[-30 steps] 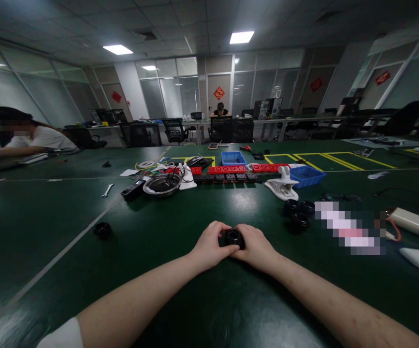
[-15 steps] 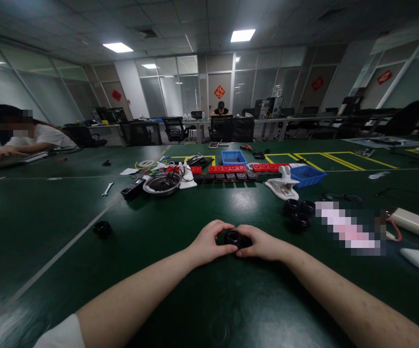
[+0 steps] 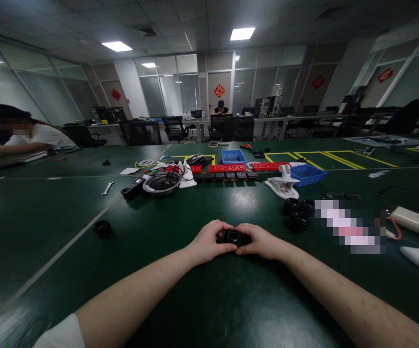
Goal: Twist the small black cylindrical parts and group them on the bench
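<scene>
You are pinching the black ring with both hands at 12 o'clock; uneven pressure may be popping it onto the desk.

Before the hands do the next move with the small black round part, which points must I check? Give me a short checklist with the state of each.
1. Both hands grip the black round part: ok; left hand and right hand close on it from each side.
2. Part's open top visible: ok.
3. Part lifted or resting on the green table: cannot tell.
4. Table just ahead of the hands free: ok.
5. Spare black rings within reach: likely ok, at right.
6. Stray black ring: apart, at left.
</scene>
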Demonstrator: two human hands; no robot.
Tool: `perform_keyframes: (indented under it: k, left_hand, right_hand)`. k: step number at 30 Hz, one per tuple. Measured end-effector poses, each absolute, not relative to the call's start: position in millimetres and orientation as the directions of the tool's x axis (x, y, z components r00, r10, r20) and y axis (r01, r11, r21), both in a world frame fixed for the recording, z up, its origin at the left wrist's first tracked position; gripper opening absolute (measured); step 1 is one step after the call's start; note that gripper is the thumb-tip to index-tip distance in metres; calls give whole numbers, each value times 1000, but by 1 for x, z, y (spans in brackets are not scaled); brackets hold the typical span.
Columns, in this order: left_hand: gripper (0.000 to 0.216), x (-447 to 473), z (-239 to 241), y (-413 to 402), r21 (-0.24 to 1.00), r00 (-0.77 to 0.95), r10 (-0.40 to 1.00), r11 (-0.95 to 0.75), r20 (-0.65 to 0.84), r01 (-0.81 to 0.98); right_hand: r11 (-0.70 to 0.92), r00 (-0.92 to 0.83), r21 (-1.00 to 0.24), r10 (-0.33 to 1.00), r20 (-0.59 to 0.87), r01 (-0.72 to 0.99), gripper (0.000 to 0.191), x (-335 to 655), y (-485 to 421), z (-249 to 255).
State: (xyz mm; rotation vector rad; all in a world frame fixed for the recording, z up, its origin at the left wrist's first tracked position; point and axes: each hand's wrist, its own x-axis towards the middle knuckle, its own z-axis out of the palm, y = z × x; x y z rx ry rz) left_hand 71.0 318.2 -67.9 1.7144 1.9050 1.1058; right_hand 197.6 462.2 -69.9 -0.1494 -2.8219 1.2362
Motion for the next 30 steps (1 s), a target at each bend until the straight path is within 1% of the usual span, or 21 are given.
perform_keyframes:
  k: [2, 4, 9, 13, 18, 20, 21, 24, 26, 28, 30]
  left_hand:
    - [37, 71, -70, 319, 737, -220, 947, -24, 232, 675]
    - [37, 71, -71, 319, 740, -239, 945, -5, 224, 673]
    - [38, 76, -72, 318, 760, -313, 922, 33, 228, 649]
    - [37, 82, -73, 318, 767, -394, 886, 72, 244, 638]
    - [34, 85, -76, 320, 765, -449, 863, 124, 232, 632]
    - [34, 83, -77, 320, 782, -449, 865, 115, 225, 613]
    - [35, 82, -78, 320, 790, -440, 870, 103, 223, 604]
    - [35, 79, -76, 320, 801, -388, 893, 53, 230, 596]
    - [35, 77, -74, 320, 797, -347, 909, 29, 230, 603]
    - [36, 75, -72, 319, 790, -302, 927, 8, 224, 612]
    - [36, 73, -71, 319, 783, -260, 941, -10, 219, 622]
  right_hand:
    - [669, -986, -734, 169, -5, 119, 31, 197, 460, -72]
    - [695, -972, -699, 233, -3, 169, 31, 197, 456, -74]
    - [805, -924, -535, 366, 107, 257, 34, 195, 444, -79]
    - [850, -889, -411, 426, 166, 330, 28, 196, 433, -77]
    - [866, -880, -331, 444, 167, 374, 25, 196, 427, -72]
    - [872, -890, -349, 420, 175, 343, 28, 196, 429, -72]
    - [873, -902, -381, 391, 180, 303, 31, 196, 431, -73]
    - [844, -957, -524, 234, 170, 113, 39, 196, 443, -73]
    - [786, -983, -617, 129, 134, 20, 36, 196, 452, -73]
    - [722, -993, -692, 70, 92, -13, 32, 197, 459, -71]
    - [678, -997, -735, 52, 60, -8, 32, 197, 463, -69]
